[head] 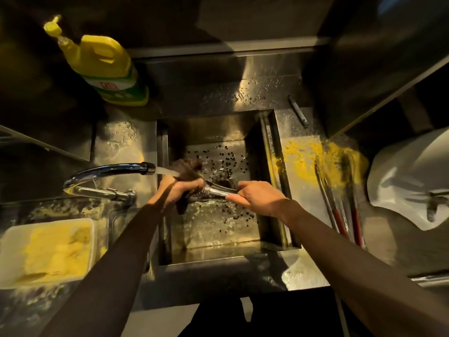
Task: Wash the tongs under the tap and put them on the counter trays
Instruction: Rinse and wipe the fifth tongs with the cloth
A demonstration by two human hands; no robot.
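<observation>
- Head view. Right grip (257, 197): fingers and thumb curled round one end of the steel tongs (218, 190), held over the sink (218, 132).
- Left grip (181, 188): fingers curled round a dark brown pad (192, 166), pressed against the other end of the tongs. How much of the tongs this grip encloses cannot be told.
- The tongs span the gap between the two grips, lying roughly level above the basin floor, which is strewn with small dark specks.
- Tap (109, 171): to the left of the left grip, its spout ending just beside it. The water stream (165, 170) falls on the pad and the knuckles.
- Red-handled tongs (340, 210): on the wet steel desk (303, 205) to the right of the right grip, well apart from it, their tips in a yellow smear (313, 159).
- White tray (93, 242): near-left of the left grip, holding yellow residue.
- Yellow detergent bottle (104, 64): beyond and left of the left grip.
</observation>
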